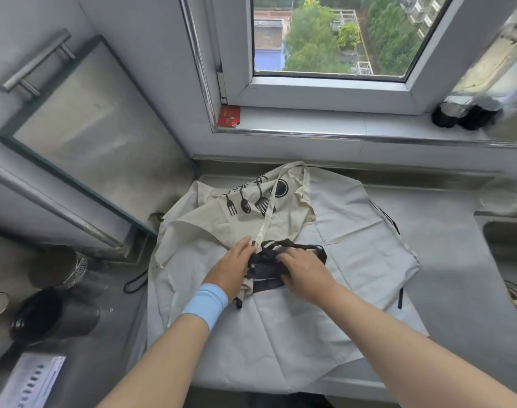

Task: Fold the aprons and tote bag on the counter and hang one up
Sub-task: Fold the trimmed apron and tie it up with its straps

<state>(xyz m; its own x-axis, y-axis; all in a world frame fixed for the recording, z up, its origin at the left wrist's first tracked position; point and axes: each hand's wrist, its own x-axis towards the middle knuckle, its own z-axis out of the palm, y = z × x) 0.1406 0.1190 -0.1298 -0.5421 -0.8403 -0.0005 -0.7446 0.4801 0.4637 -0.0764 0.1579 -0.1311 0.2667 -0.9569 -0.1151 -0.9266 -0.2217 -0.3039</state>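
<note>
A pale grey apron [354, 240] lies spread flat over the counter. On its upper left lies a cream cloth [222, 219] printed with black cutlery; its thin cream strap [269, 207] runs down toward my hands. In the middle sits a small bundle of black straps and cloth [266, 267]. My left hand [232, 266], with a light blue wristband, rests at the bundle's left side where the cream strap ends. My right hand [305, 270] lies on top of the bundle, fingers curled onto the black straps.
A steel sink [504, 245] is at the right. Dark cups and a glass jar [57, 290] stand at the left, below a tilted glass-front cabinet door [83, 125]. Bottles [463, 113] and a red packet [229, 116] sit on the window sill.
</note>
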